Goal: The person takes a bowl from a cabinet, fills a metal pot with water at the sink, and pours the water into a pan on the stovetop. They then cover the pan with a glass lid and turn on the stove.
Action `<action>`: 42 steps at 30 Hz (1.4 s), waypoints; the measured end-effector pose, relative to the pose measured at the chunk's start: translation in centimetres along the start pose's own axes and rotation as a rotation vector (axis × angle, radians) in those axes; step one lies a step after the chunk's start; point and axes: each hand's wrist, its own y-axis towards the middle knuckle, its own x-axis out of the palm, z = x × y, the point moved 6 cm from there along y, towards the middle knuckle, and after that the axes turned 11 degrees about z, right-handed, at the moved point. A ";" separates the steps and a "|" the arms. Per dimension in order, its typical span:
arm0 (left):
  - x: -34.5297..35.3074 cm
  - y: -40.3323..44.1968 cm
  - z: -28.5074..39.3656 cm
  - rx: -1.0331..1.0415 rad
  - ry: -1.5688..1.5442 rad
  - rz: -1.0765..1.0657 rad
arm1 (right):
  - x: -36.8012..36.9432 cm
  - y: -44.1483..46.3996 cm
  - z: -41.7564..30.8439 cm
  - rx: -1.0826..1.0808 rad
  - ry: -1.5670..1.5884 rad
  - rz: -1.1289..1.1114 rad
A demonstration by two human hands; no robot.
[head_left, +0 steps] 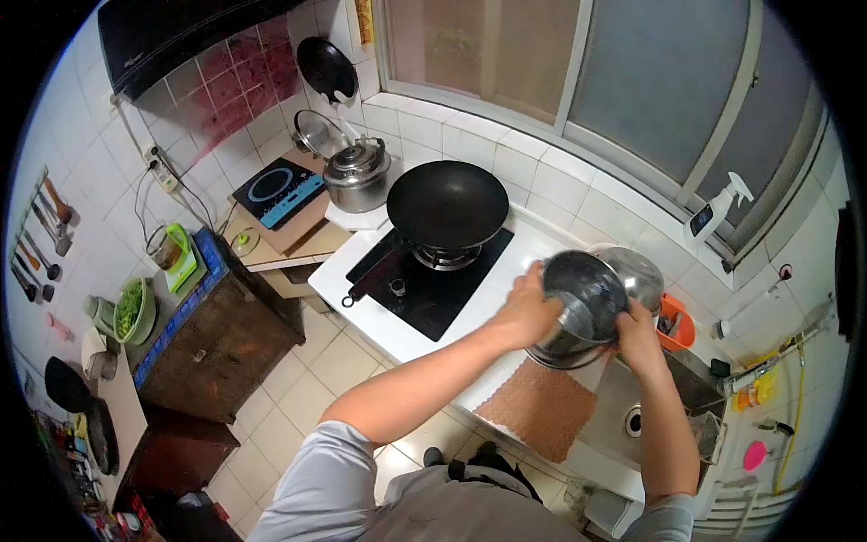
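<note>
Both my hands hold a shiny metal pot [582, 303] above the white counter, tilted so that its inside shows. My left hand [526, 312] grips the pot's left side, and my right hand [638, 336] grips its right side. Behind the pot, partly hidden by it, is a rounded metal bowl or lid [635, 275]. A brown textured mat [540, 411] lies on the counter just below the pot. To the left, a black wok [447, 204] rests over the burner of a black gas stove [424, 303].
A steel kettle [357, 176] stands left of the wok, near an induction cooker [278, 191]. At the right are an orange basket [675, 322], a sink [623, 397] and a faucet [768, 361]. A spray bottle [718, 210] stands by the window.
</note>
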 end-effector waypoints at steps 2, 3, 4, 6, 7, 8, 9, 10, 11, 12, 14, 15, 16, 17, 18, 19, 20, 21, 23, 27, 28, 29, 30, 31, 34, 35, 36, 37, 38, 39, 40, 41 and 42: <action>-4.2 0.2 -1.2 -0.026 0.001 0.070 | 3.3 1.4 -2.7 -0.020 -0.012 -0.069; -5.6 0.6 -2.3 -0.048 0.009 0.109 | 4.9 1.6 -5.5 -0.022 -0.037 -0.126; -7.2 0.9 -2.7 -0.070 0.018 0.148 | 6.3 2.1 -7.3 -0.024 -0.061 -0.183; -10.7 0.9 -2.9 -0.205 -0.141 0.269 | 9.7 5.2 -6.1 -0.045 -0.094 -0.207; -12.1 1.1 -3.1 -0.233 -0.196 0.281 | 11.3 6.7 -5.6 -0.056 -0.112 -0.220; -13.4 1.4 -3.3 -0.250 -0.173 0.308 | 12.6 8.0 -5.7 -0.064 -0.144 -0.239; -14.6 1.9 -3.1 -0.264 -0.144 0.335 | 13.8 9.1 -6.4 -0.072 -0.170 -0.255; -15.7 2.6 -3.5 -0.278 -0.120 0.346 | 15.1 10.2 -7.1 -0.077 -0.194 -0.270; -16.7 3.6 -3.8 -0.294 -0.100 0.359 | 16.2 11.2 -7.8 -0.042 -0.168 -0.308; -17.5 4.5 -4.1 -0.309 -0.086 0.375 | 17.1 12.1 -8.5 -0.011 -0.149 -0.347; -18.9 6.8 -5.5 -0.295 -0.066 0.414 | 18.5 14.3 -9.8 0.012 -0.156 -0.395; -19.6 7.7 -6.1 -0.293 -0.063 0.436 | 19.2 15.2 -10.4 0.009 -0.179 -0.406; -20.1 8.7 -6.4 -0.303 -0.039 0.448 | 19.8 16.1 -10.9 0.007 -0.205 -0.416; -20.6 9.4 -6.8 -0.316 -0.035 0.456 | 20.6 17.0 -11.4 0.006 -0.232 -0.425; -21.1 10.1 -7.1 -0.329 -0.032 0.462 | 21.4 18.0 -11.7 0.028 -0.250 -0.433; -21.5 10.7 -7.6 -0.344 -0.026 0.465 | 22.2 19.0 -11.9 0.055 -0.266 -0.440; -21.5 11.9 -9.5 -0.386 -0.054 0.457 | 23.2 19.8 -11.8 0.087 -0.278 -0.445; -21.8 12.8 -10.5 -0.394 -0.056 0.455 | 24.0 20.7 -11.9 0.043 -0.299 -0.409; -21.7 14.1 -12.4 -0.419 -0.062 0.429 | 25.4 21.8 -10.9 -0.023 -0.347 -0.335; -22.0 16.5 -15.6 -0.487 -0.046 0.371 | 27.7 23.2 -9.6 0.019 -0.359 -0.276; -21.9 16.9 -16.4 -0.509 -0.059 0.333 | 28.0 23.2 -9.9 0.068 -0.378 -0.257; -21.8 17.3 -17.0 -0.532 -0.064 0.317 | 28.5 23.7 -9.5 0.057 -0.410 -0.242; -21.7 17.8 -17.4 -0.553 -0.067 0.304 | 28.9 24.3 -9.4 0.043 -0.439 -0.227; -21.7 17.9 -17.9 -0.577 -0.070 0.289 | 29.4 24.6 -9.3 0.032 -0.469 -0.215; -21.1 18.3 -19.2 -0.596 -0.127 0.221 | 30.0 25.8 -8.3 0.024 -0.549 -0.236; -20.8 18.4 -19.5 -0.607 -0.132 0.203 | 30.1 26.2 -7.9 0.011 -0.567 -0.242; -20.6 18.5 -19.9 -0.601 -0.143 0.186 | 30.3 26.4 -8.0 0.008 -0.587 -0.252; -20.4 18.6 -20.2 -0.595 -0.151 0.168 | 30.4 26.6 -8.0 0.009 -0.603 -0.262; -20.1 18.6 -20.7 -0.589 -0.155 0.145 | 30.5 26.7 -7.9 0.013 -0.616 -0.271; -19.9 18.5 -20.7 -0.572 -0.156 0.128 | 30.5 26.8 -7.8 0.026 -0.627 -0.277; -19.8 18.3 -20.7 -0.555 -0.158 0.114 | 30.5 26.9 -7.8 0.036 -0.637 -0.284; -19.8 18.2 -20.7 -0.538 -0.160 0.106 | 30.7 27.1 -7.8 0.041 -0.647 -0.292; -19.8 18.1 -20.9 -0.531 -0.152 0.091 | 31.0 27.4 -7.4 0.011 -0.658 -0.300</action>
